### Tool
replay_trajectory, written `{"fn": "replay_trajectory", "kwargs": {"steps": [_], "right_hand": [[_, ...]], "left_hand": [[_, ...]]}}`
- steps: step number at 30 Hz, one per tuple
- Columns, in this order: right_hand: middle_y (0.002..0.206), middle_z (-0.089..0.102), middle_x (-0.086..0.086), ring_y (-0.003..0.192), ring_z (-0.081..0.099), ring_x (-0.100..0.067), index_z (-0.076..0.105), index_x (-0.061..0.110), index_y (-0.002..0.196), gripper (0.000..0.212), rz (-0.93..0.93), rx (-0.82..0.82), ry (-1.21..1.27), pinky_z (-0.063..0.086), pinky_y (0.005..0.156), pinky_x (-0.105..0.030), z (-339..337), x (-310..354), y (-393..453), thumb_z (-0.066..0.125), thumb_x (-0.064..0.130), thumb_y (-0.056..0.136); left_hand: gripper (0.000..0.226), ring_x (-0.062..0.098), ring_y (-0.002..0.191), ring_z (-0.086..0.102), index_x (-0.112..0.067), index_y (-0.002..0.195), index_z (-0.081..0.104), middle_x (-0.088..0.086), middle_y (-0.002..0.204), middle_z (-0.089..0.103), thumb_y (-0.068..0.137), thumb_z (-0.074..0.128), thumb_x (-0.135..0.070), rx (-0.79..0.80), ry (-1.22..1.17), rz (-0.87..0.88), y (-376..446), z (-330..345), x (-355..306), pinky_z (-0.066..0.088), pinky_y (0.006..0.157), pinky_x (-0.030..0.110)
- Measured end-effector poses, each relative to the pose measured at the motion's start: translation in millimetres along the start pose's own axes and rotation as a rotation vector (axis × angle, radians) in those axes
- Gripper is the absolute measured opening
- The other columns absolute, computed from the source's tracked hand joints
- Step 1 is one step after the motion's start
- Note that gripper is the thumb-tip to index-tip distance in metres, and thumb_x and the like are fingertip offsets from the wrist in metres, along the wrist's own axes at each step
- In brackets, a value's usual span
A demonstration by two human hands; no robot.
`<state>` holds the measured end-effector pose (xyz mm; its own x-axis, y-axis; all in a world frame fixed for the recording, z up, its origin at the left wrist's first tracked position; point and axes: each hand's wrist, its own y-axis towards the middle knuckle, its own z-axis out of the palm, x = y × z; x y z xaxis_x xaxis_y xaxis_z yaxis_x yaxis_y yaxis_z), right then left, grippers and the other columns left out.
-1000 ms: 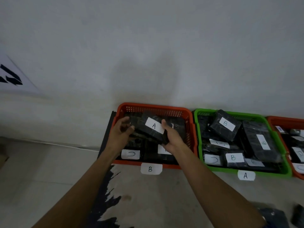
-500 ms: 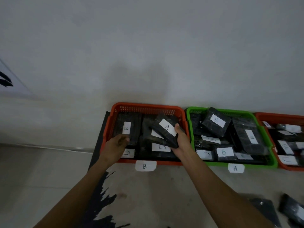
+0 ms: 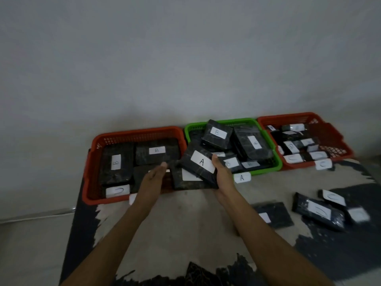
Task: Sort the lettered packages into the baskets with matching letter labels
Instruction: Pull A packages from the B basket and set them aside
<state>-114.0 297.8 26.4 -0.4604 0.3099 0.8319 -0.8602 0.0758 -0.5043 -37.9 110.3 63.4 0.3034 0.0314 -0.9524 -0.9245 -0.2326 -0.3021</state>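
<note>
My right hand [image 3: 223, 178] grips a black package labelled A [image 3: 201, 163], held tilted above the gap between the left red basket [image 3: 134, 135] and the green basket [image 3: 274, 162]. A second black package [image 3: 185, 180] lies under it in the same grip. My left hand [image 3: 153, 177] hovers flat with fingers apart over the red basket's front edge, holding nothing. The red basket holds black packages marked B [image 3: 156, 150] and one marked C [image 3: 117, 190]. A tag reading A [image 3: 242, 178] hangs on the green basket's front.
A second red basket [image 3: 334, 139] with a C tag [image 3: 323, 164] stands at the right, full of packages. Loose black packages [image 3: 318, 211] lie on the mat at the right front. A wall rises directly behind the baskets.
My right hand has lifted the A package out of the left red basket and carried it right, towards the green basket. The left hand has let go and opened. The view shifted right.
</note>
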Motion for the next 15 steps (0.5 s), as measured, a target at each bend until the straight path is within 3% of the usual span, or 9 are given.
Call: {"fn": "replay_trajectory", "kwargs": {"steps": [2, 4, 8, 11, 15], "right_hand": [[0.112, 0.071, -0.014, 0.106, 0.066, -0.034, 0.068, 0.009, 0.117, 0.041, 0.027, -0.021, -0.025, 0.050, 0.098, -0.052, -32, -1, -5, 0.063, 0.041, 0.091], [0.109, 0.072, -0.013, 0.103, 0.067, -0.034, 0.069, 0.011, 0.114, 0.039, 0.082, -0.040, -0.041, 0.052, 0.096, -0.052, -66, -2, -12, 0.064, 0.041, 0.090], [0.111, 0.071, -0.017, 0.104, 0.066, -0.037, 0.067, 0.007, 0.116, 0.039, 0.156, -0.037, -0.059, 0.051, 0.096, -0.055, -131, -4, -25, 0.063, 0.037, 0.091], [0.110, 0.071, -0.020, 0.105, 0.065, -0.040, 0.066, 0.004, 0.116, 0.038, 0.183, -0.081, -0.099, 0.052, 0.094, -0.054, -175, -1, -29, 0.063, 0.033, 0.092], [0.103, 0.072, -0.020, 0.094, 0.068, -0.037, 0.066, 0.003, 0.109, 0.034, 0.202, -0.129, -0.191, 0.057, 0.074, -0.045, -226, 5, -33, 0.069, 0.030, 0.088]], "left_hand": [[0.014, -0.002, 0.087, 0.066, -0.035, 0.103, 0.064, -0.014, 0.099, 0.068, 0.092, 0.056, -0.038, 0.070, 0.070, 0.021, -11, 23, 7, 0.050, 0.068, 0.012], [0.020, -0.002, 0.087, 0.066, -0.031, 0.110, 0.063, -0.012, 0.101, 0.069, 0.091, 0.062, -0.027, 0.141, 0.084, -0.009, -23, 48, 18, 0.050, 0.066, 0.012], [0.022, 0.014, 0.082, 0.071, -0.022, 0.111, 0.063, -0.001, 0.098, 0.071, 0.090, 0.062, -0.015, 0.131, 0.012, -0.146, -43, 95, 45, 0.055, 0.063, 0.024], [0.022, 0.022, 0.088, 0.069, -0.020, 0.113, 0.061, 0.003, 0.100, 0.069, 0.092, 0.060, -0.013, 0.113, 0.046, -0.200, -50, 124, 66, 0.058, 0.077, 0.040], [0.018, 0.027, 0.090, 0.067, -0.017, 0.109, 0.059, 0.007, 0.101, 0.066, 0.092, 0.059, -0.011, 0.027, 0.049, -0.246, -53, 149, 86, 0.056, 0.083, 0.048]]}}
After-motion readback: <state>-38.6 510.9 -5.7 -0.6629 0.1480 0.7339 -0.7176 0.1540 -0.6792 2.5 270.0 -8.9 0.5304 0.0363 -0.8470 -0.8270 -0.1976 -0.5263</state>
